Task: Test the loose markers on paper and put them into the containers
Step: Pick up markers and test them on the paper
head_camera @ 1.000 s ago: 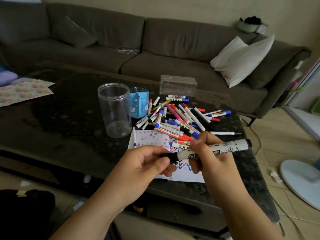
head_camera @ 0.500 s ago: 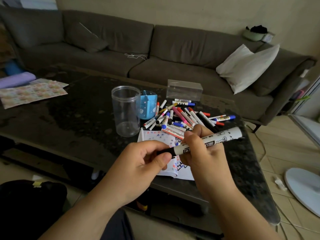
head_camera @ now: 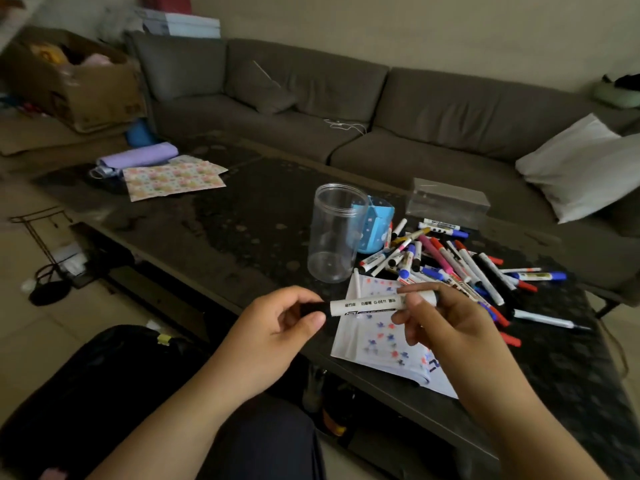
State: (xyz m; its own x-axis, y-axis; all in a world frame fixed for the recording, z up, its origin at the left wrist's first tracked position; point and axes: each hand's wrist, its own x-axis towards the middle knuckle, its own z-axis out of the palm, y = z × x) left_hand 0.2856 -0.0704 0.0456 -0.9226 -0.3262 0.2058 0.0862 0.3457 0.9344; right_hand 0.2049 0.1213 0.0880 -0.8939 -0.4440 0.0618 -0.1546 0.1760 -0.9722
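We see left hand [head_camera: 273, 332] pinching the black cap | right hand [head_camera: 446, 327] pinching the white marker [head_camera: 367, 305] barrel — held level above the paper [head_camera: 381, 336] | clear jar [head_camera: 336, 233] just beyond.

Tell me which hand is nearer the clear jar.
Left. The left hand pinches the black cap end of the marker just below and left of the jar. The right hand holds the marker's other end, further right, over the paper.
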